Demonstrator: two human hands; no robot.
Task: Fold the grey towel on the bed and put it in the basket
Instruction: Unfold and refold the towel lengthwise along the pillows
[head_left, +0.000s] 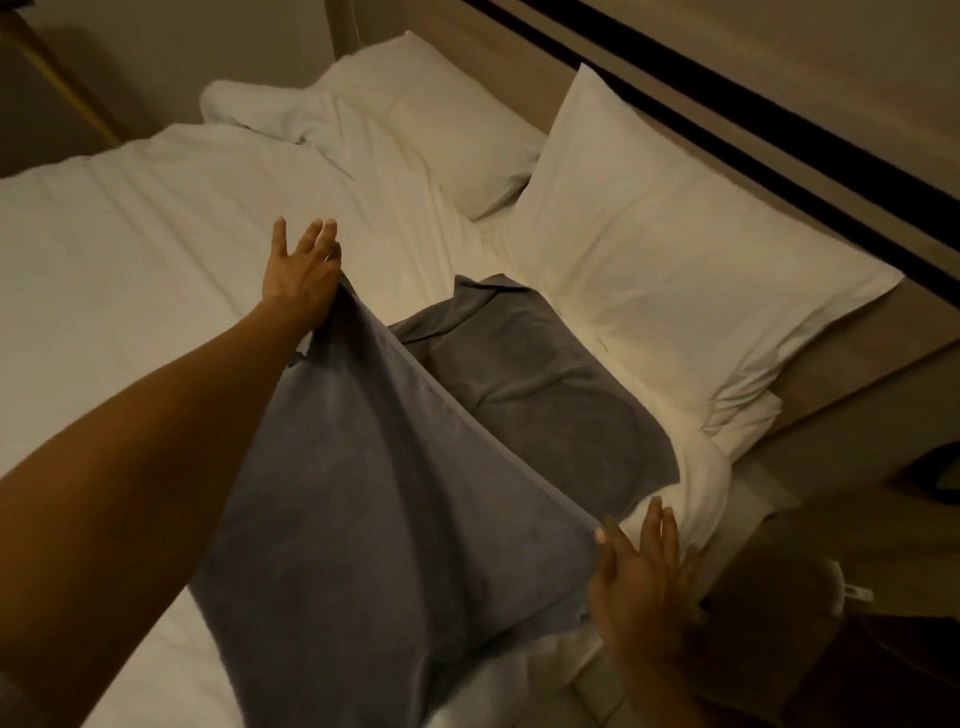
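1. Across the white bed (156, 218), a grey towel (395, 493) lies partly lifted; its far end rests flat beside a pillow (675, 291).
2. The left hand (301, 275) holds one near corner raised, pinched low in the hand, with the fingers (322, 234) spread wide above it.
3. The right hand (644, 571) meets the other corner; its fingers are open, and whether they grip cannot be told.
4. Holding both corners apart likely keeps the edge taut for folding.
5. No basket is in view.
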